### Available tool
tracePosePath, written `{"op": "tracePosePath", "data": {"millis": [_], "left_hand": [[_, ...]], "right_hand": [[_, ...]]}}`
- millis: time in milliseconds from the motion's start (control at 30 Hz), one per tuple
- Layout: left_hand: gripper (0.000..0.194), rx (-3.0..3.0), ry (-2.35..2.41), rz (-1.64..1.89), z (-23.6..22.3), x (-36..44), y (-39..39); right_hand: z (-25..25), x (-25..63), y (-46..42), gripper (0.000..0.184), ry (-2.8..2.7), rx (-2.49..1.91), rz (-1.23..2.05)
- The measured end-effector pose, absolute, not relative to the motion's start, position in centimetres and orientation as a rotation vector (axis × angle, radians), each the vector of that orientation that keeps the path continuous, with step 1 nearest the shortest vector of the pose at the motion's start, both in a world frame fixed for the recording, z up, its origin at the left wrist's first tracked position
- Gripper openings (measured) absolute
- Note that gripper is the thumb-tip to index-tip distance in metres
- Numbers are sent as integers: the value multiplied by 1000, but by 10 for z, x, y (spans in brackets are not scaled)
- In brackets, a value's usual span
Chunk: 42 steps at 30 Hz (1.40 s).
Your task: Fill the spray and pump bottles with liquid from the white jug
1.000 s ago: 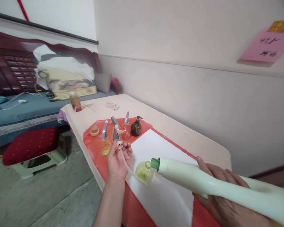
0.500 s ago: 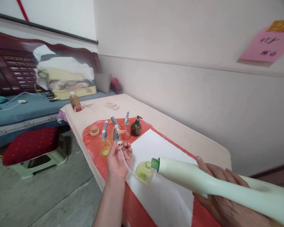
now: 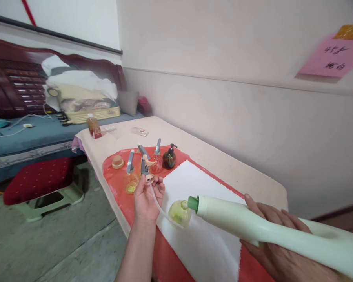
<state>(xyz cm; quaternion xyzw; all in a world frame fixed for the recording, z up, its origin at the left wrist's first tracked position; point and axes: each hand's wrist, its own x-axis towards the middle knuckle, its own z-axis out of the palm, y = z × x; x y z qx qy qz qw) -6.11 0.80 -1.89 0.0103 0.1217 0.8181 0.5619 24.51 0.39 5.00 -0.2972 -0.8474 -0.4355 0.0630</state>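
My left hand (image 3: 148, 199) is closed on a trigger spray head (image 3: 147, 170), grey and peach, with the palm turned up. From its collar a clear dip tube (image 3: 157, 203) hangs down past a round, yellow-green transparent bottle (image 3: 179, 214). That bottle has no cap and sits on the white sheet with some liquid inside. At right, my right hand (image 3: 278, 231) grips a pale green pouring vessel (image 3: 229, 213) with a long neck. Its darker green spout (image 3: 193, 203) is at the bottle's mouth; whether they touch I cannot tell.
Beyond my left hand, several bottles stand on the red sheet (image 3: 117, 180), among them a dark pump bottle (image 3: 169, 158) and an orange spray bottle (image 3: 130, 178). A beige lid (image 3: 117, 161) lies left. A red-topped stool (image 3: 41, 180) is beside the table.
The liquid in the yellow-green bottle looks paler and more stirred. Both hands and what they hold have stayed almost in place.
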Motion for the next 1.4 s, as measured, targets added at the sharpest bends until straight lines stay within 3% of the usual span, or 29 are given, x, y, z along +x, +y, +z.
{"op": "tracePosePath", "data": {"millis": [300, 633, 1100, 1400], "left_hand": [[19, 29, 278, 1926, -20, -61, 8], [19, 34, 280, 1923, -21, -62, 8], [19, 16, 306, 1926, -20, -64, 9], [19, -2, 300, 1924, -23, -66, 10]], "right_hand": [[49, 244, 5, 68, -2551, -881, -1363], [53, 242, 4, 51, -2551, -940, -1306], [58, 238, 1, 71, -2530, -834, -1389], [58, 239, 2, 65, -2500, -807, -1398]]}}
